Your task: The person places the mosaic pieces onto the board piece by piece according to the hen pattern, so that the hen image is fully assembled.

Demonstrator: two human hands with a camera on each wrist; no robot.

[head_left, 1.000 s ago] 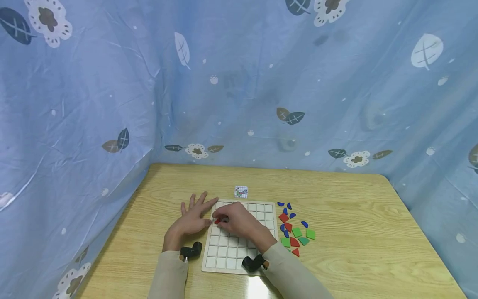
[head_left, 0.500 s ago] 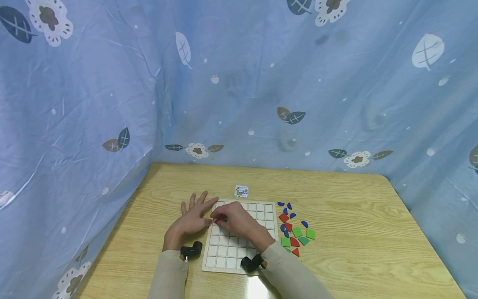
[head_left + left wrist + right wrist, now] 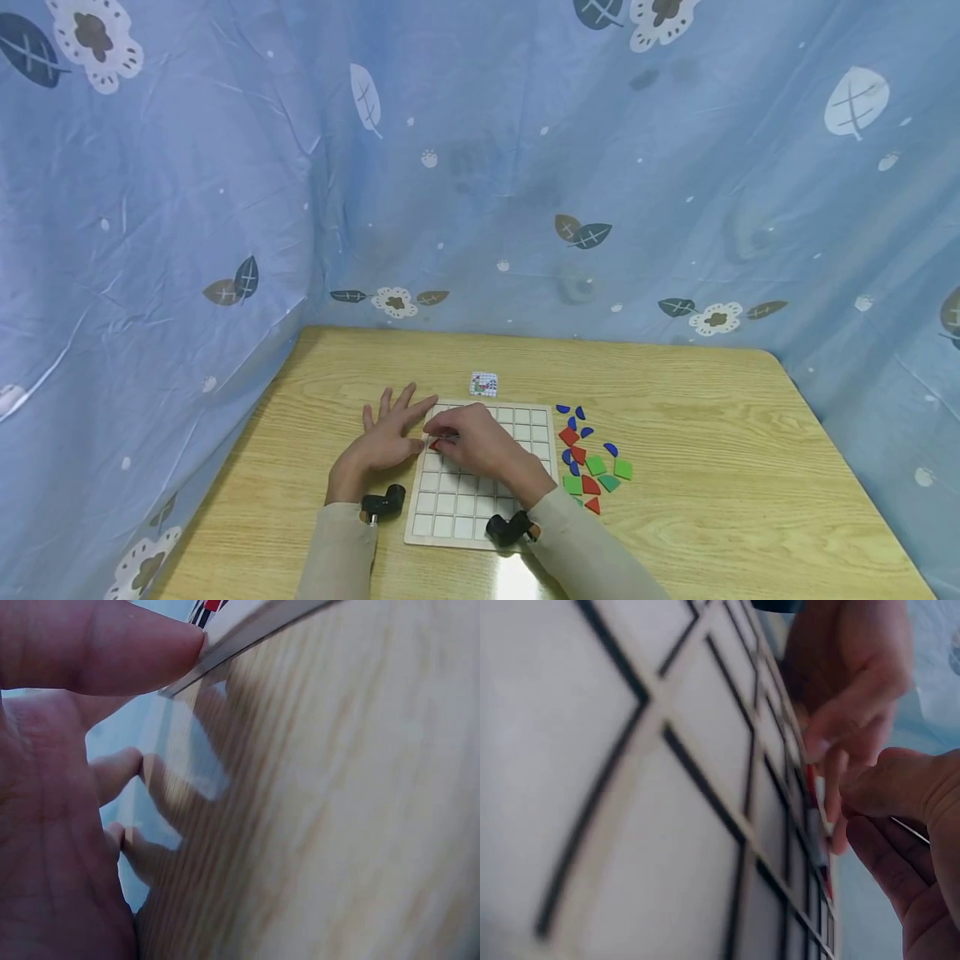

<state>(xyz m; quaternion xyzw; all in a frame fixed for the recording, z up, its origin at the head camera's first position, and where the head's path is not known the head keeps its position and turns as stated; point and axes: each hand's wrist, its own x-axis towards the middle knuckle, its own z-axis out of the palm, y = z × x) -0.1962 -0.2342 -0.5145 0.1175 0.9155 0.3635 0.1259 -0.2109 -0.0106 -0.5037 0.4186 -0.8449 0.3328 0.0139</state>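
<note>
My right hand (image 3: 480, 442) reaches over the upper left part of a pale gridded board (image 3: 445, 527). Its thumb and forefinger are curled together at a small red piece (image 3: 434, 446), and the fingertips partly hide it. In the right wrist view the fingertips (image 3: 859, 791) meet close above the grid, where red (image 3: 811, 781) shows near the far edge. My left hand (image 3: 381, 446) lies spread at the board's left side. Its forefinger reaches the upper left corner, and its thumb (image 3: 142, 652) rests against the board's edge (image 3: 247, 637).
Right of the board lie loose flat pieces: blue half-rounds (image 3: 611, 450), green squares (image 3: 623, 470), red pieces (image 3: 568, 436) and a dark green one (image 3: 609, 482). A small picture card (image 3: 483, 384) lies behind the board. Blue patterned curtain (image 3: 480, 183) surrounds the wooden table (image 3: 697, 433).
My right hand shifts only slightly at the red piece, and a little more of that piece shows beside the fingertips. The left hand, board and loose pieces keep their places.
</note>
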